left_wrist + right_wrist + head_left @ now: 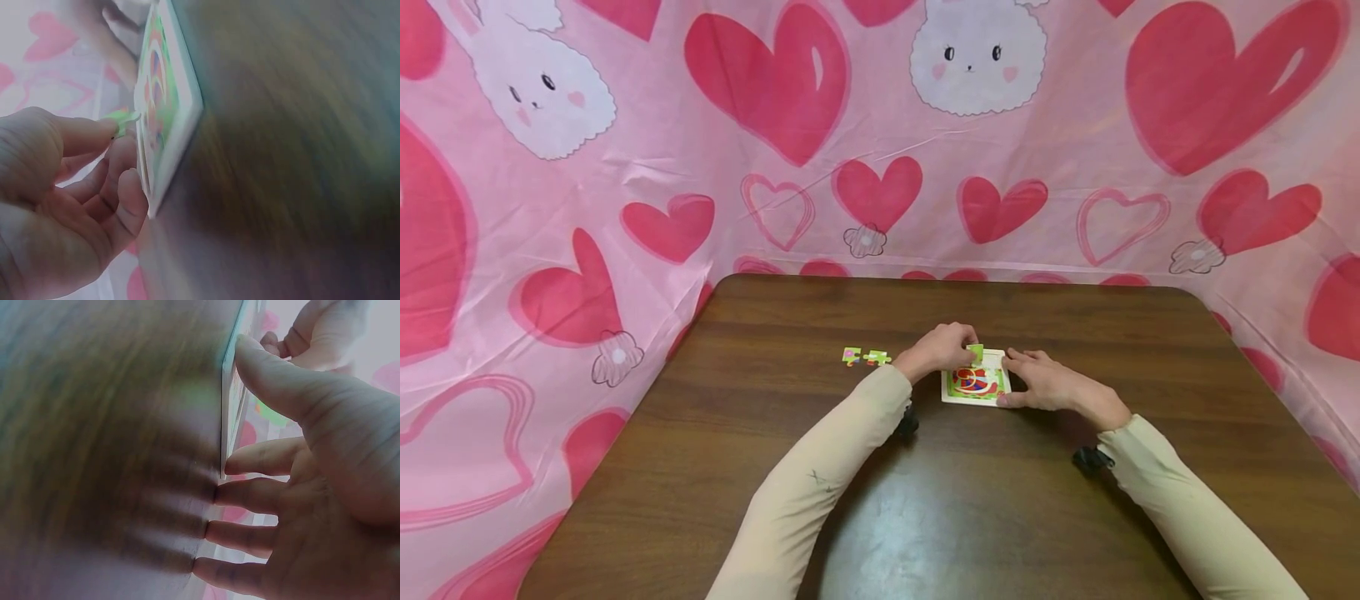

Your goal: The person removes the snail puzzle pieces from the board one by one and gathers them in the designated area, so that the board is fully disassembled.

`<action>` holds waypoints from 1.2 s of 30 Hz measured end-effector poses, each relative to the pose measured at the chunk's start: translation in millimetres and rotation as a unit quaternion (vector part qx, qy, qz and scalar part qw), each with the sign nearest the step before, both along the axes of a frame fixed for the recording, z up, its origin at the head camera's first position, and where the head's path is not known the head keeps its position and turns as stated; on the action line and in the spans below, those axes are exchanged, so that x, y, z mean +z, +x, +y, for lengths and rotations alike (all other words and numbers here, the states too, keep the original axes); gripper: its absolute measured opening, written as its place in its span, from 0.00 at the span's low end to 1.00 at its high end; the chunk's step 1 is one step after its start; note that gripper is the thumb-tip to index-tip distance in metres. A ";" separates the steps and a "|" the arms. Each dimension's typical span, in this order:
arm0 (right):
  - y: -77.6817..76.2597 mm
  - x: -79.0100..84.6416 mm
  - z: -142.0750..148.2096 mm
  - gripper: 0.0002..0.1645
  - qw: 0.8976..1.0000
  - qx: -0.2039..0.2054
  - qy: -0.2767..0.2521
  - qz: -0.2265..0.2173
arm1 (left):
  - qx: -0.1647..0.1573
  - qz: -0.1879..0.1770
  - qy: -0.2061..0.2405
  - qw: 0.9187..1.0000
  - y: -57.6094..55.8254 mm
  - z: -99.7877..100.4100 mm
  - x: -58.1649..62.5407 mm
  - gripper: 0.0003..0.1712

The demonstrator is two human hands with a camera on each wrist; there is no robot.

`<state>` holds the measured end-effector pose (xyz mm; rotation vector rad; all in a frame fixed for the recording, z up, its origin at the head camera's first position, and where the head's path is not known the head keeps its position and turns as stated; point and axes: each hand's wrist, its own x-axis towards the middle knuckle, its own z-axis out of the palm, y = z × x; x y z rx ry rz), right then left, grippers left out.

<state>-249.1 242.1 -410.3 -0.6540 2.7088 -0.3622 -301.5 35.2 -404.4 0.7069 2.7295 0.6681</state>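
A small square puzzle board (957, 400) with a pale frame and a red, blue and green picture lies flat on the table. My left hand (946, 346) pinches a green puzzle piece (976, 354) between thumb and fingers, over the board's far part. In the left wrist view that piece (119, 119) is tilted, close to the board's surface. My right hand (1051, 383) rests at the board's right side with fingers spread. Its thumb (269, 372) touches the frame, the index fingertip is right at a corner, and the other fingertips touch the table.
Two loose puzzle pieces, a left one (852, 354) and a right one (877, 357), lie on the table left of my left hand. The brown wooden table (955, 500) has rounded far corners. A pink cloth (917, 133) with hearts and rabbits hangs behind it.
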 end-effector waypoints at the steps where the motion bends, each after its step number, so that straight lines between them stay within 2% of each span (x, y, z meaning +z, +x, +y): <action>1: 0.1 0.1 -0.1 0.54 1.000 0.000 0.001 0.000 | 0.000 -0.001 0.002 1.000 -1.1 -3.1 -0.5 0.09; 7: 0.8 1.0 0.3 0.55 1.000 -0.006 0.001 -0.009 | 0.001 -0.004 0.016 1.000 -5.6 -23.0 0.2 0.13; 14: 0.5 1.0 0.2 0.55 1.000 -0.008 0.003 -0.009 | 0.011 -0.044 0.037 0.998 -7.1 -47.6 7.0 0.14; 24: 1.4 1.8 -0.2 0.54 1.000 -0.009 0.006 -0.010 | 0.007 -0.049 0.023 0.999 -15.2 -81.2 10.6 0.09; 30: 1.9 1.2 0.2 0.54 1.000 -0.009 0.004 -0.009 | 0.006 -0.069 0.016 0.997 -20.2 -95.1 12.2 0.07; 36: 2.1 0.8 0.0 0.55 1.000 -0.010 0.002 -0.008 | 0.020 -0.097 0.011 0.995 -22.7 -102.8 14.2 0.06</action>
